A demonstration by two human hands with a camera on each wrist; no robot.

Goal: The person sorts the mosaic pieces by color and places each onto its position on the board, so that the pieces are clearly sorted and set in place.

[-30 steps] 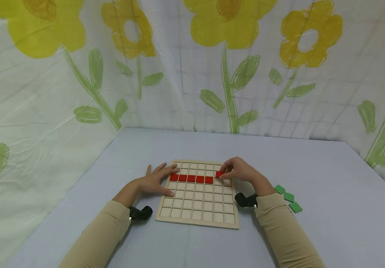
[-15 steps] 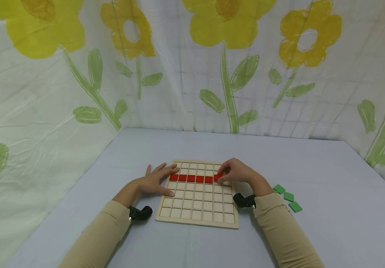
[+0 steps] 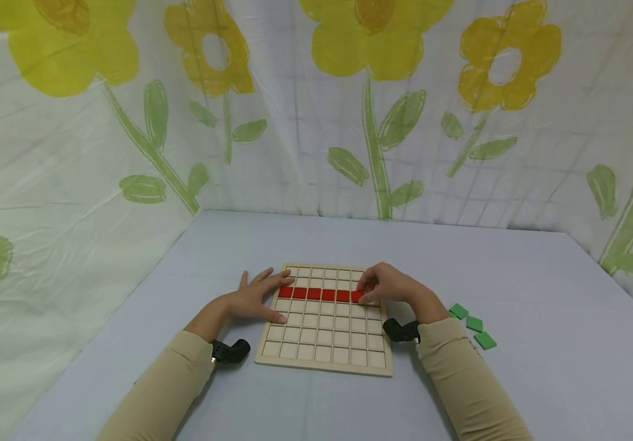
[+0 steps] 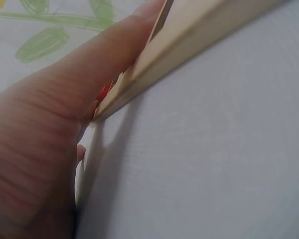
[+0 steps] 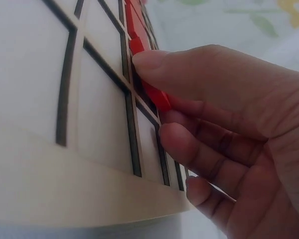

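Note:
A wooden grid board lies on the table, with a row of several square red tiles across its upper part. At the right end of that row, my right hand pinches a red tile between thumb and fingers. In the right wrist view this red tile sits tilted at its cell, the thumb over its near side. My left hand rests with spread fingers on the board's left edge. The left wrist view shows its thumb lying along the wooden rim.
Several green tiles lie on the table right of the board, beside my right sleeve. A black wrist device sits at each wrist. Behind the table hangs a white curtain with painted yellow flowers.
My right hand has moved slightly left and down with the red tile, which came from apart to the right end of the red row. The left hand has stayed still.

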